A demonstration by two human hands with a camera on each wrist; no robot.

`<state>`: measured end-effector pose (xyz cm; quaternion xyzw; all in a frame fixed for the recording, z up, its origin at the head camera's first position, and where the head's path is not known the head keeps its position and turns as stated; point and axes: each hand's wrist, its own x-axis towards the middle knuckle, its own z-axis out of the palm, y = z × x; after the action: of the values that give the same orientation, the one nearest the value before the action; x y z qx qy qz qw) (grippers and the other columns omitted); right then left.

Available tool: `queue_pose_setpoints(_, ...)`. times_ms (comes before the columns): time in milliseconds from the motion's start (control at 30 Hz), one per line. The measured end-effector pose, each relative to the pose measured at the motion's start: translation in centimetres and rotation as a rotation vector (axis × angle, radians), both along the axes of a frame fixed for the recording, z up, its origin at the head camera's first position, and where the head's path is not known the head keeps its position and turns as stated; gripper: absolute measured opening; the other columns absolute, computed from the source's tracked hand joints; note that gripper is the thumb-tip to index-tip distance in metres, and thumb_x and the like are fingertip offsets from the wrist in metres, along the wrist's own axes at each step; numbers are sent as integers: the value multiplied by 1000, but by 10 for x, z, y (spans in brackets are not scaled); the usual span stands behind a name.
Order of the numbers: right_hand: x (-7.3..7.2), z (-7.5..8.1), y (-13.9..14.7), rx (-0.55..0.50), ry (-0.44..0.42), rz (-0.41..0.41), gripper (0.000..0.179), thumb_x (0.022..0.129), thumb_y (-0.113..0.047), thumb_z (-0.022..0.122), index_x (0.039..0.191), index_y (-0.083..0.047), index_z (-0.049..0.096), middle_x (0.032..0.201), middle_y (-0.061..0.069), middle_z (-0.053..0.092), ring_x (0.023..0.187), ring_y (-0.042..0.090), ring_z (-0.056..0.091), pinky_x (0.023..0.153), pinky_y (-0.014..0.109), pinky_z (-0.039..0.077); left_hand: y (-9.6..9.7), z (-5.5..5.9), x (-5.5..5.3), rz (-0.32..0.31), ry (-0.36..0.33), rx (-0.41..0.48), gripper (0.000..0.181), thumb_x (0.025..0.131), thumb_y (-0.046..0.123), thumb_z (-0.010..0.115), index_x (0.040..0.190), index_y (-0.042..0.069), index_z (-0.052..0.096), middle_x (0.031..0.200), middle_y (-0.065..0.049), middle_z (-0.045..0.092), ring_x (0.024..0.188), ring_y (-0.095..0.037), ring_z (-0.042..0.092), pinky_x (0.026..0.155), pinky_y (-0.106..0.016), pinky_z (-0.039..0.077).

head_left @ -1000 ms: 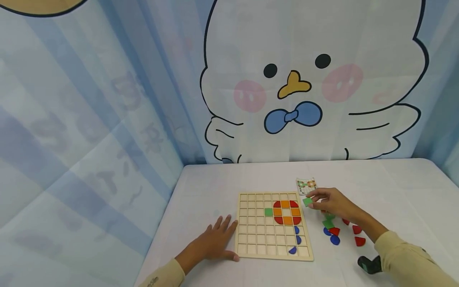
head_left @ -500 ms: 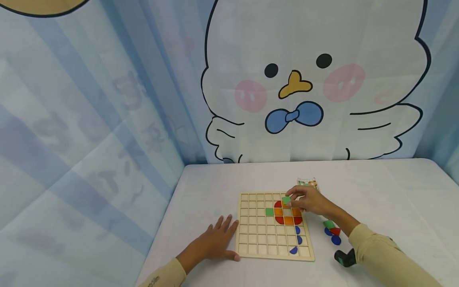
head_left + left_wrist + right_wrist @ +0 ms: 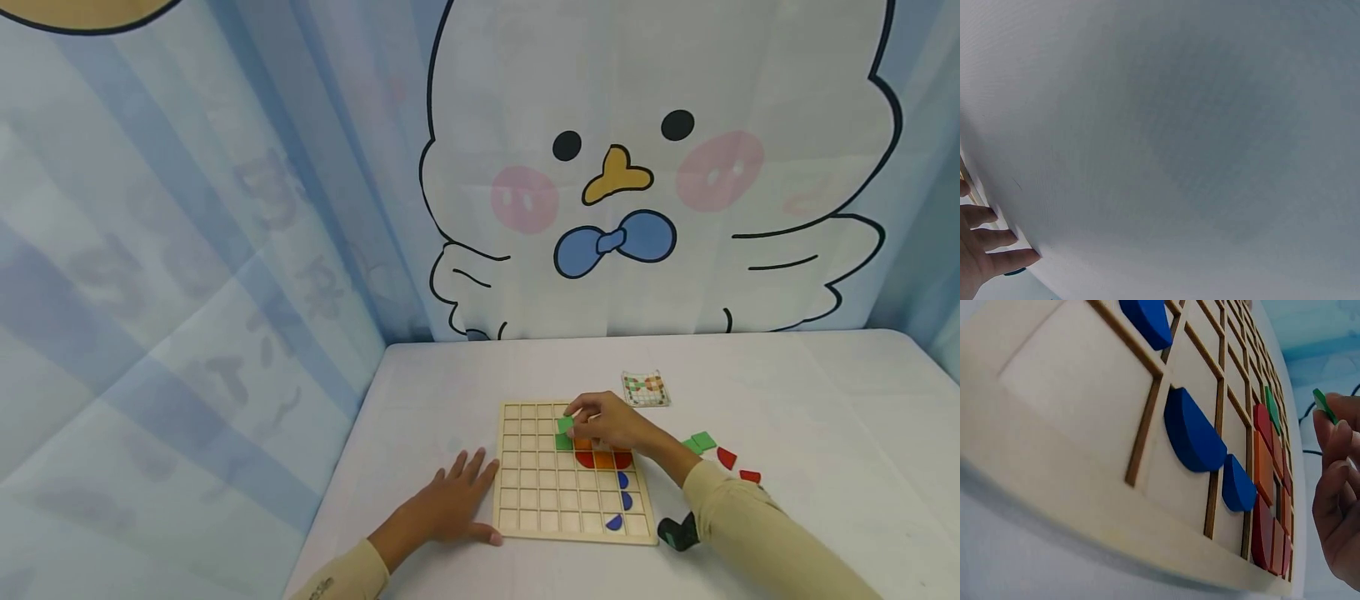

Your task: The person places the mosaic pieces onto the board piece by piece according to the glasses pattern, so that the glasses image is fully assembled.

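My right hand [image 3: 611, 422] pinches a green square tile [image 3: 565, 425] over the wooden grid board [image 3: 540, 504]. In the right wrist view that tile [image 3: 1324, 405] is between thumb and fingers, raised off the board. Just below it in the head view, another green tile [image 3: 563, 443] lies in a cell. Beside that, red pieces [image 3: 584, 460] and orange squares [image 3: 603, 461] form a ring, partly hidden by the hand. Several blue half-round pieces [image 3: 1194, 434] sit near the board's right side. My left hand [image 3: 450, 504] lies with fingers spread at the board's left edge.
A small printed pattern card [image 3: 645, 389] lies behind the board's right corner. Loose green squares [image 3: 702, 442] and red pieces [image 3: 726, 457] are right of the board, partly behind the forearm. A dark object [image 3: 677, 532] is at the right sleeve. A cartoon-printed curtain [image 3: 465, 167] hangs behind the table.
The right hand has carried the green tile leftward from beside the card, across the ring, to above the tile in the grid. The left hand stays put.
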<state>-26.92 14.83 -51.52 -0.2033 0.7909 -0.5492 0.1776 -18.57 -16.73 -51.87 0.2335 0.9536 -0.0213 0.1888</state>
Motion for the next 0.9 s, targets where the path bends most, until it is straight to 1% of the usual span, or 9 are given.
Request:
queue_pose_setpoints(67, 0, -2, -6, 0, 1, -1, 30, 91, -11, 73, 115, 4, 64, 87, 12, 67, 54, 13, 48, 50, 24, 42, 0, 0, -1, 1, 0, -3, 112, 74, 84, 56, 161, 24, 22, 168, -11, 18, 153, -39, 23, 111, -61, 38)
queue_pose_setpoints(167, 0, -6, -15, 19, 9, -5, 29, 90, -10, 73, 113, 5, 65, 85, 13, 68, 53, 11, 47, 50, 22, 41, 0, 0, -1, 2, 1, -7, 112, 74, 84, 56, 161, 24, 23, 168, -11, 18, 153, -39, 23, 111, -61, 38)
queue_pose_setpoints(200, 1, -7, -18, 29, 20, -3, 29, 90, -10, 73, 113, 5, 65, 84, 13, 69, 53, 11, 49, 50, 23, 42, 0, 0, 0, 2, 2, -8, 112, 74, 85, 56, 161, 24, 23, 168, -11, 18, 153, -39, 23, 111, -61, 38)
queue_pose_setpoints(333, 2, -10, -26, 81, 100, 7, 31, 89, -12, 74, 113, 6, 65, 85, 10, 69, 57, 11, 56, 52, 24, 47, 1, 1, 1, 4, 2, -14, 112, 74, 85, 56, 161, 24, 23, 168, -11, 19, 152, -39, 24, 111, -60, 39)
queue_pose_setpoints(433, 2, -13, -31, 132, 182, 6, 30, 89, -14, 76, 110, 5, 68, 84, 5, 69, 64, 10, 59, 58, 25, 51, 1, 1, 0, 4, 2, -13, 111, 74, 85, 56, 161, 24, 23, 168, -11, 19, 152, -39, 24, 111, -60, 39)
queue_pose_setpoints(567, 3, -16, -36, 180, 245, -1, 25, 89, -16, 76, 106, 0, 71, 80, -1, 68, 71, 7, 59, 68, 25, 49, 1, 0, 1, 3, 1, -10, 112, 74, 85, 55, 161, 24, 22, 168, -11, 19, 153, -39, 24, 111, -60, 39)
queue_pose_setpoints(700, 3, -16, -41, 229, 268, -28, 22, 87, -18, 78, 103, -4, 72, 77, -6, 66, 70, 7, 56, 69, 26, 47, 1, 0, 1, 3, -2, -6, 111, 74, 85, 56, 161, 24, 23, 168, -10, 19, 153, -39, 23, 111, -60, 39)
queue_pose_setpoints(900, 5, -13, -47, 293, 290, -62, 17, 85, -17, 80, 98, -8, 73, 73, -7, 65, 65, 7, 54, 66, 27, 45, 1, 1, 1, 6, -3, -1, 110, 74, 84, 57, 161, 24, 23, 168, -10, 19, 152, -39, 24, 111, -60, 39)
